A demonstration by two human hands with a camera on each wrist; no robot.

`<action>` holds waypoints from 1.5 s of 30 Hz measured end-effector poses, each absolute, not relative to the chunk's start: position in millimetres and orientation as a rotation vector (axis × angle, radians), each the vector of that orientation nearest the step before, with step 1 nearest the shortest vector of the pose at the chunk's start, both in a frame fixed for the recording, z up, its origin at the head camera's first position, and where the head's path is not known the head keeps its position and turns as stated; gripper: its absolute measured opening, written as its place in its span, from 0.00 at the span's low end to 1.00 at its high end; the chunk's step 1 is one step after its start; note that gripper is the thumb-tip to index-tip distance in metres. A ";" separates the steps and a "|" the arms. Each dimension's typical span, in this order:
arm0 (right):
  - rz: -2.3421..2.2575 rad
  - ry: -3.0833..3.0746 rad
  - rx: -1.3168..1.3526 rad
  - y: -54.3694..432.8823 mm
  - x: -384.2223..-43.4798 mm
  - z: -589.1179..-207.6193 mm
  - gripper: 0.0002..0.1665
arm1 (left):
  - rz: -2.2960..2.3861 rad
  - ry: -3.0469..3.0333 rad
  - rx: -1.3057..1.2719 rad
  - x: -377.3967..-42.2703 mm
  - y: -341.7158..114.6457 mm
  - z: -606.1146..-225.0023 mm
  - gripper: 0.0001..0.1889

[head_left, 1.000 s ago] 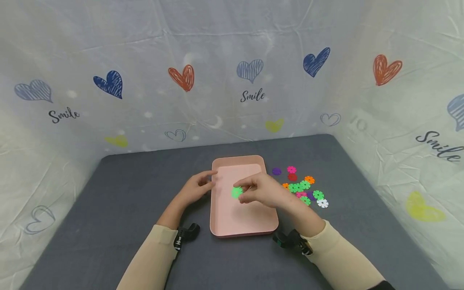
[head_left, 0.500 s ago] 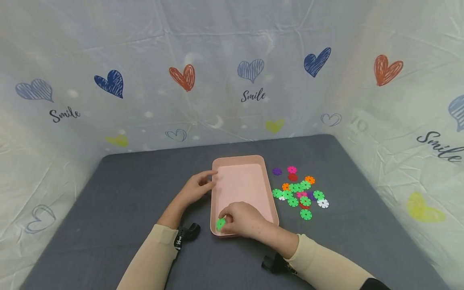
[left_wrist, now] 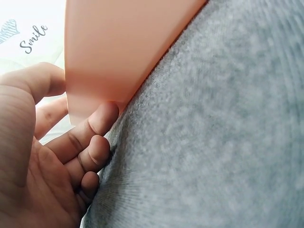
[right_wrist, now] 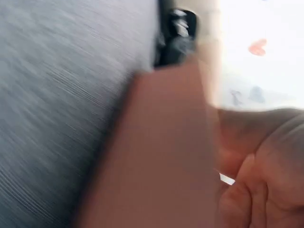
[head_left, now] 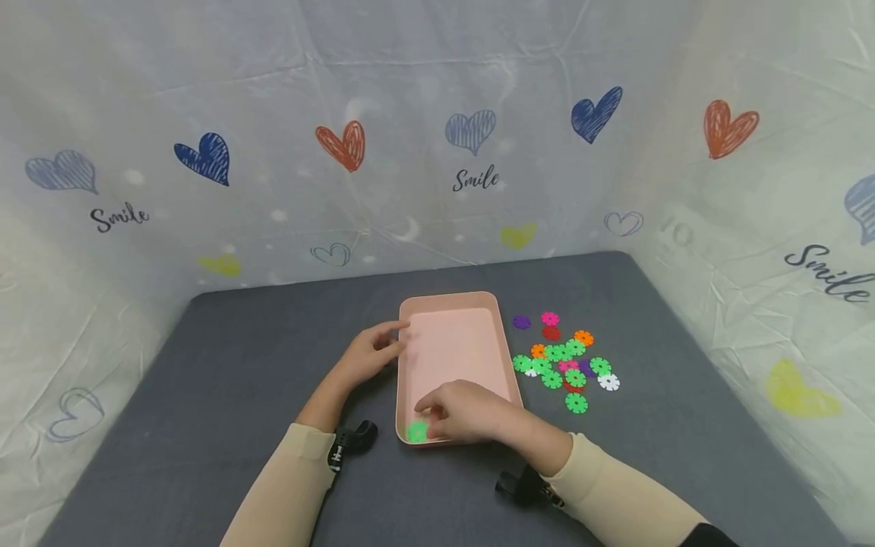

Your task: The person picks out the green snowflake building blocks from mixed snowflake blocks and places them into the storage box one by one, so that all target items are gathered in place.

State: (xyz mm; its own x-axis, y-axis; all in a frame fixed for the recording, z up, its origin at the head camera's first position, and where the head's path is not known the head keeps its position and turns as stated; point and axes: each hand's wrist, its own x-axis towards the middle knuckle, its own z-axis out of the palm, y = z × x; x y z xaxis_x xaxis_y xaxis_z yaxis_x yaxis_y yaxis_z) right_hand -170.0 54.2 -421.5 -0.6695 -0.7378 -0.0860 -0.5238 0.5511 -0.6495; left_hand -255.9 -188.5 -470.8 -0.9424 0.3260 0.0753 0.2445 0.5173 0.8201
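Note:
A green flower-shaped disc [head_left: 418, 432] lies in the near left corner of the pink tray [head_left: 447, 302]. Just right of it is my right hand [head_left: 465, 414], its thumb and index finger apart and the disc outside their grasp; its other fingers are largely hidden in the head view. My left hand [head_left: 369, 353] holds the tray's left side. Thumb and index finger reach over the rim, while the remaining fingers [left_wrist: 102, 118] press the outer wall in the left wrist view. The right wrist view is blurred, with the tray wall [right_wrist: 161, 147] beside the right palm [right_wrist: 270, 171].
Right of the tray, several flower-shaped discs lie loose on the grey cloth [head_left: 273, 327], among them a purple disc [head_left: 522, 322], an orange disc [head_left: 584, 338] and a white disc [head_left: 608, 382]. A white curtain [head_left: 410, 91] printed with hearts surrounds the table.
My right hand carried the green disc from above the tray's middle to its near left corner and let it go there. My left hand has stayed at the tray's left side.

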 end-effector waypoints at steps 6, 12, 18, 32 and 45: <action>-0.945 2.488 -0.994 94.0 -189.5 -384.7 0.17 | 1.426 2.686 0.417 -254.3 -186.0 -470.1 0.20; -1.032 2.646 -0.701 147.9 -218.0 -370.1 0.14 | 1.439 2.706 0.392 -254.9 -184.1 -470.6 0.19; -0.888 2.636 -0.507 173.0 -243.3 -392.2 0.10 | 1.440 2.711 0.394 -256.3 -184.4 -473.9 0.19; -0.757 2.650 -0.451 172.0 -247.5 -410.2 0.11 | 1.439 2.723 0.372 -255.5 -182.8 -472.9 0.17; -1.484 2.412 -0.490 129.9 -211.0 -367.0 0.26 | 1.479 2.720 0.361 -254.1 -179.6 -472.7 0.15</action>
State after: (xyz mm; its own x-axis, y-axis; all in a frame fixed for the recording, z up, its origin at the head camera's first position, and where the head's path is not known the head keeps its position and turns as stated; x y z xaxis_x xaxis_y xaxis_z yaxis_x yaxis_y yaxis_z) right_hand -211.0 129.9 -367.0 -0.9074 -0.4174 -0.0485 -0.1449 0.4190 -0.8963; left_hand -254.1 -179.6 -472.7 -0.9729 0.2135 0.0884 0.1902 0.5227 0.8310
